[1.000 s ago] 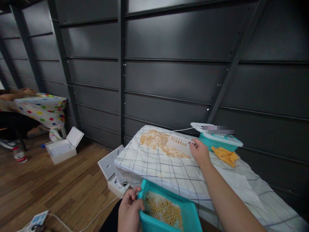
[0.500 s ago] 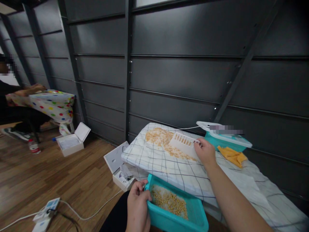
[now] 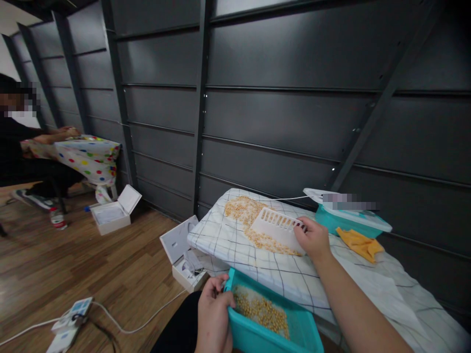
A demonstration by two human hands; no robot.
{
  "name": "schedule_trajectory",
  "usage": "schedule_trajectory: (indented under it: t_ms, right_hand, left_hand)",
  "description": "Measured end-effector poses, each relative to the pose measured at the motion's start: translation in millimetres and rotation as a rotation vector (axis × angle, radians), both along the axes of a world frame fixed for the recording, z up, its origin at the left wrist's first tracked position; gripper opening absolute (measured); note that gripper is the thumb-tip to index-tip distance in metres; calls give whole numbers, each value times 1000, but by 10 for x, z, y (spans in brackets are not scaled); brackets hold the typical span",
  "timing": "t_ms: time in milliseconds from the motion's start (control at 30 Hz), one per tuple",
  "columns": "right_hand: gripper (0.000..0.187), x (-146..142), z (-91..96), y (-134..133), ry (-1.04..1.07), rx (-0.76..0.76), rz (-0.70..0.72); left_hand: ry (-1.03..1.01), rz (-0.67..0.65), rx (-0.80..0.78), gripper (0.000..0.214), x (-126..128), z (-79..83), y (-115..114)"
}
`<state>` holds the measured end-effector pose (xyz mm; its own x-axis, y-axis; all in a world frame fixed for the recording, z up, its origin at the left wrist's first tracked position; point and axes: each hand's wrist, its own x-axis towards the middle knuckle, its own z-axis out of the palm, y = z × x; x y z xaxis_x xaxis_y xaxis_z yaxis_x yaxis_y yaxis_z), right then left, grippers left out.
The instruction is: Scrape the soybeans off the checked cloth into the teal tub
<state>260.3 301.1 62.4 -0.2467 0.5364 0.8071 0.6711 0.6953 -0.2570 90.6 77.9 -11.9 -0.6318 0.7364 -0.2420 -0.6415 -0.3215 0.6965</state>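
My left hand (image 3: 216, 314) grips the left end of a teal plastic bin (image 3: 274, 339), held below the table's front edge. Yellow beans (image 3: 263, 311) mixed with white grains lie inside it. On the checked cloth, my right hand (image 3: 312, 238) is closed on the right end of a white slotted plastic scraper (image 3: 274, 226), tilted among the spread beans. A larger heap of yellow beans and white grains (image 3: 243, 210) lies behind and to the left of the scraper.
The table wears a white checked cloth (image 3: 213, 235). At its back right stand a lidded teal bin (image 3: 333, 220) and an orange cloth (image 3: 360, 244). Open white boxes (image 3: 187, 274), a power strip (image 3: 69, 326) and cables lie on the floor. Another person (image 3: 33, 142) sits at the far left.
The scraper has come slightly toward the table's front edge, with beans gathered along its near side. My left hand still holds the bin. The view has shifted a little left.
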Motion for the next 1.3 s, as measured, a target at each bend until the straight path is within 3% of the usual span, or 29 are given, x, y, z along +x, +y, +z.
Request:
schedule_trajectory:
  t_ms: [167,400,600,767,967,1300]
  right_hand:
    - [22,12,9,-41,-27,42,28]
    - [27,36,6,-43,-105,-24,-32]
    - [30,26,203,-137,-286,-144,-57]
    - [26,6,368,-326,-418,-201,-49]
    - [23,-97,427,-631,-576,-244,-135]
    - [23,-180,538,-927,-625,-335,-261]
  left_hand:
    - [33,1,-4,25,3,16,2]
    - [99,65,-35,22,48,8,44]
    - [124,88,-54,23,47,-42,58]
    - [140,112,-51,21,8,-48,49]
    - [112,93,-37,21,-12,-12,36]
    - [99,69,-19,22,38,-15,6]
